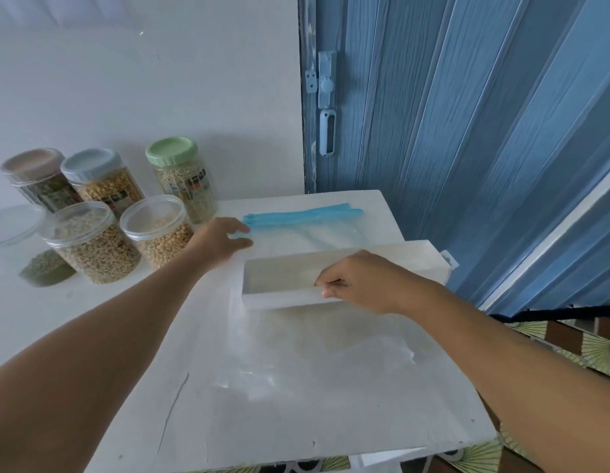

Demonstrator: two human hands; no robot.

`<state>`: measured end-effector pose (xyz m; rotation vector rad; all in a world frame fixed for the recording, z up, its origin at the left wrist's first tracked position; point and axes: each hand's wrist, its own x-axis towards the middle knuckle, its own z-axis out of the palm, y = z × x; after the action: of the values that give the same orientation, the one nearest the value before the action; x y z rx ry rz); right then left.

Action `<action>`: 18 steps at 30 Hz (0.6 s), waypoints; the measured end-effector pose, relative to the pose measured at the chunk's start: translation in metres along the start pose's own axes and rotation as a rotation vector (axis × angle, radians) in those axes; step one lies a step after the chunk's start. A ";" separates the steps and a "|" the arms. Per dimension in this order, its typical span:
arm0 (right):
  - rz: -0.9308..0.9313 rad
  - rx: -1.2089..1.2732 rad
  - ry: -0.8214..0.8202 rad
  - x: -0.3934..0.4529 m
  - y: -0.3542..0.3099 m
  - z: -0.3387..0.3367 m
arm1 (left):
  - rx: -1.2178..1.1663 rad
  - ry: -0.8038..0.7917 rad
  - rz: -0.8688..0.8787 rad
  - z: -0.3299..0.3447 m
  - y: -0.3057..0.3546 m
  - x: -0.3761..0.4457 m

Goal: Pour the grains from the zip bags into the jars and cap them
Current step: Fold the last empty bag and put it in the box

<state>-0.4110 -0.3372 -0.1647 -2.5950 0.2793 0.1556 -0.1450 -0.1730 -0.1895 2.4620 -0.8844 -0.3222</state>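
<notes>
Seemingly empty zip bags lie on worktop under relaxed left hand; right hand pinches white tray, whose drag could topple nearby uncapped jars.

I stand at a scuffed white-painted wooden table against a plain white wall; a blue ribbed folding door (pale latch fitted) stands right.
</notes>
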 end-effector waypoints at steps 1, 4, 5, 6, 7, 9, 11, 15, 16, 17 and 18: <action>0.015 -0.026 0.024 0.007 0.006 -0.002 | 0.001 -0.057 -0.025 -0.001 -0.003 -0.001; 0.064 -0.087 0.108 0.031 0.024 -0.005 | 0.048 -0.129 -0.046 -0.002 -0.004 -0.002; 0.082 -0.100 0.133 0.039 0.029 -0.006 | 0.096 -0.150 -0.040 -0.003 -0.002 -0.003; 0.099 -0.111 0.156 0.047 0.032 -0.008 | 0.154 -0.168 -0.023 -0.003 -0.001 -0.002; 0.109 -0.114 0.182 0.054 0.035 -0.010 | 0.207 -0.187 -0.007 -0.002 0.000 -0.001; 0.117 -0.118 0.242 0.071 0.038 -0.014 | 0.258 -0.226 -0.002 -0.001 0.001 0.001; 0.119 -0.110 0.301 0.089 0.037 -0.020 | 0.273 -0.240 -0.001 0.000 0.001 0.003; 0.090 -0.152 0.375 0.129 0.037 -0.031 | 0.266 -0.230 0.026 0.003 -0.001 0.012; 0.083 -0.165 0.378 0.138 0.037 -0.035 | 0.277 -0.239 0.033 0.003 -0.001 0.014; 0.078 -0.176 0.376 0.147 0.037 -0.039 | 0.293 -0.252 0.039 0.003 -0.002 0.016; 0.079 -0.188 0.374 0.156 0.039 -0.041 | 0.302 -0.264 0.045 0.003 -0.001 0.018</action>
<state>-0.2657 -0.4172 -0.1735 -2.7890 0.5227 -0.2936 -0.1315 -0.1849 -0.1932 2.7115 -1.1707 -0.5417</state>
